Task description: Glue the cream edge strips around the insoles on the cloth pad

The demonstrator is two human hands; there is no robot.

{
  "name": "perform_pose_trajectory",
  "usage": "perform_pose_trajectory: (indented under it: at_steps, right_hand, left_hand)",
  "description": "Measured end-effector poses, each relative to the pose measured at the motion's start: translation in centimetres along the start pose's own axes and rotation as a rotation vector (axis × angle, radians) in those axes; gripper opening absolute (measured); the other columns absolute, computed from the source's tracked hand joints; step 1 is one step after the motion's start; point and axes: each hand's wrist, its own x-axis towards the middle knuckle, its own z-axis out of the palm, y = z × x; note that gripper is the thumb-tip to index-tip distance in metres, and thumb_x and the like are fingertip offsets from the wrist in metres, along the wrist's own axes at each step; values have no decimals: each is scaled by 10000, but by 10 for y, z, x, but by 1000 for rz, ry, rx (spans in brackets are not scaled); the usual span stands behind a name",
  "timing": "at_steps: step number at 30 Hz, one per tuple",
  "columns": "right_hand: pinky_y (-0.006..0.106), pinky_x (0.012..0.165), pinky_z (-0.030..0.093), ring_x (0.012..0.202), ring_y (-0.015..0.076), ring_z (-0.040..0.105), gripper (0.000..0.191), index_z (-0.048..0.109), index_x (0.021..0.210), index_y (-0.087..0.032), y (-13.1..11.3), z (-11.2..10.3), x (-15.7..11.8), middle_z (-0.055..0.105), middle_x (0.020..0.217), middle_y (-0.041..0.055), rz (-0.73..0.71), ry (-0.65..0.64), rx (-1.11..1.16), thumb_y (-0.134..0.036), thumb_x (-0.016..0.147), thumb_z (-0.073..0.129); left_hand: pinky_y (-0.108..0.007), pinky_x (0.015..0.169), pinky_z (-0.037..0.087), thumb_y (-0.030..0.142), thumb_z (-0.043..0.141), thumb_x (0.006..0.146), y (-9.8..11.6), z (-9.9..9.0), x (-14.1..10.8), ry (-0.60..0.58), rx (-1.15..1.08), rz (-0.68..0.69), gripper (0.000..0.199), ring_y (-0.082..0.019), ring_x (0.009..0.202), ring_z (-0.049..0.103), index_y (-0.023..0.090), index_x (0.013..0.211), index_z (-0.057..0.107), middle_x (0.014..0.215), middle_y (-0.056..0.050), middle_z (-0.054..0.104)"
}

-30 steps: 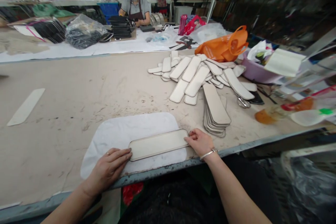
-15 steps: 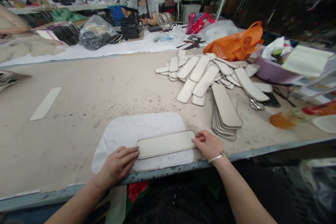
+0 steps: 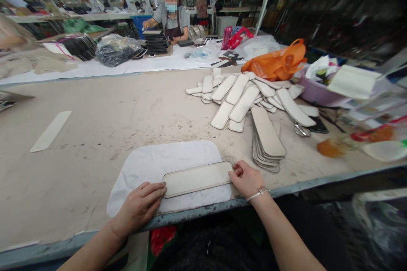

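A long cream panel [image 3: 197,179] with rounded corners and a dark edge lies before me, partly over a white rounded sheet [image 3: 168,156] at the table's front. My left hand [image 3: 143,203] grips the panel's left end, its fingers together on the edge with the thumb hidden. At the opposite end, my right hand [image 3: 246,178] pinches the panel's corner between thumb and curled fingers. Just right of that hand is a neat stack of similar panels [image 3: 269,133]. Behind the stack spreads a loose heap of cream panels [image 3: 237,89].
A single cream strip [image 3: 51,131] lies at the left of the table [image 3: 104,110]. An orange bag [image 3: 273,63], a purple basin [image 3: 321,91] and a jar with orange contents [image 3: 330,147] are at the right. Across the table, a masked co-worker [image 3: 171,19] handles black pieces [image 3: 155,43].
My view has tilted up slightly and turned a little right. Both hands stay at the panel's ends. The co-worker's one hand has moved to the top of the black stack.
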Motion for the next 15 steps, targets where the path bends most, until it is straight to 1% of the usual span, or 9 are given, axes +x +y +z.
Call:
perform_pose_trajectory:
  at_steps: [2,4,6,7,8,9,11,13,15]
  right_hand:
    - [266,623,415,652,150,562,170,559,808,-215,0,-3,-3,600,724,6,-45,70,-80,-351,707,546]
    - [285,670,432,731,174,561,197,569,853,-192,-3,-7,-7,590,840,58,-95,151,-113,-347,738,529]
    - [302,753,440,844,193,554,243,568,963,-168,-12,-7,-16,578,950,97,-203,206,-66,-314,799,463]
    - [314,821,428,934,202,536,291,549,1048,-155,-20,-5,-22,567,1023,114,-294,210,-33,-298,824,429]
    - [332,903,393,1044,212,491,353,508,1142,-145,-29,-2,-28,540,1118,125,-401,192,-6,-298,840,411]
    - [357,979,334,1152,220,416,428,443,1234,-140,-39,3,-35,488,1223,127,-516,145,4,-318,846,412]
    - [419,1065,199,1292,235,229,588,301,1346,-149,-60,16,-47,332,1388,102,-706,-11,-23,-410,837,434]
    - [445,1087,105,1333,228,101,656,219,1382,-149,-76,29,-56,206,1452,82,-802,-164,-71,-479,843,396]
    - [440,1093,52,1342,213,44,672,195,1388,-130,-83,37,-59,150,1466,81,-814,-259,-106,-518,857,330]
  left_hand:
    - [-316,822,480,168,506,804,-3,1,0,21,14,30,297,-182,929,572,200,1089,581,1093,-89,606]
    - [-306,823,485,189,519,798,-6,3,0,39,24,60,298,-185,936,577,209,1089,581,1093,-79,608]
    - [-294,814,496,207,526,795,-8,5,0,50,22,80,300,-186,937,583,215,1089,582,1088,-71,613]
    - [-288,806,503,211,522,796,-9,5,0,51,17,82,300,-185,940,584,221,1091,581,1089,-66,613]
    - [-281,794,512,217,515,800,-10,6,-1,60,11,84,298,-184,939,586,229,1090,581,1087,-60,615]
    - [-277,785,518,225,509,802,-11,7,-1,61,6,84,300,-183,942,586,239,1094,578,1091,-54,615]
    - [-274,786,525,242,507,802,-12,7,-1,43,8,82,313,-182,952,588,253,1108,569,1105,-45,610]
    - [-278,800,525,252,510,800,-13,7,-1,13,20,80,323,-184,964,588,250,1119,564,1118,-46,604]
    - [-281,810,523,250,512,801,-12,7,-1,-8,28,82,320,-187,971,589,241,1116,568,1119,-49,604]
